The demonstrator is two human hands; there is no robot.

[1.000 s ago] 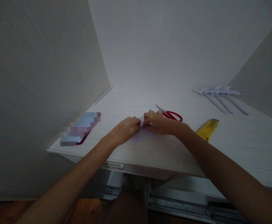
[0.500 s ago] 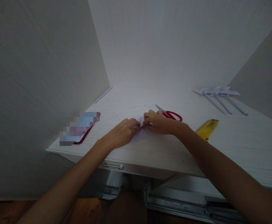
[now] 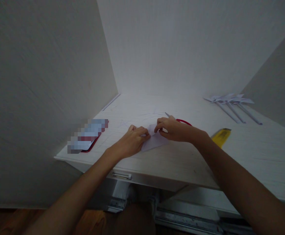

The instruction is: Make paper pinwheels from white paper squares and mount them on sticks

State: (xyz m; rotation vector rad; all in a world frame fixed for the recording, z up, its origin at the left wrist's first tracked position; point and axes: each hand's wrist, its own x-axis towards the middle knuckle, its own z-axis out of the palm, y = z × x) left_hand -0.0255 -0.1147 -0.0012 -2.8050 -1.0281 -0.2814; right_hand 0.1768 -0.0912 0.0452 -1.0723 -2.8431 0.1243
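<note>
A small piece of white paper [image 3: 154, 142] lies on the white tabletop [image 3: 142, 163], between my two hands. My left hand [image 3: 134, 141] is closed, its thumb and fingers pinching the left edge of the paper. Curled over the upper right part of the sheet, my right hand [image 3: 168, 128] has its fingertips together on the paper. Just behind the right hand is a pair of scissors with red handles [image 3: 185, 122]; the hand and wrist cover most of it.
At the right back lie several paper pinwheels [image 3: 232, 99] on rolled sticks. A yellow cutter [image 3: 222, 137] is partly behind my right forearm. On the left, a blurred phone-like object [image 3: 90, 133] sits near the wall. A thin paper strip [image 3: 111, 101] lies along the left wall.
My right hand has moved away from the left hand, slightly up and right, so more of the paper shows between them. The whole view has shifted a little.
</note>
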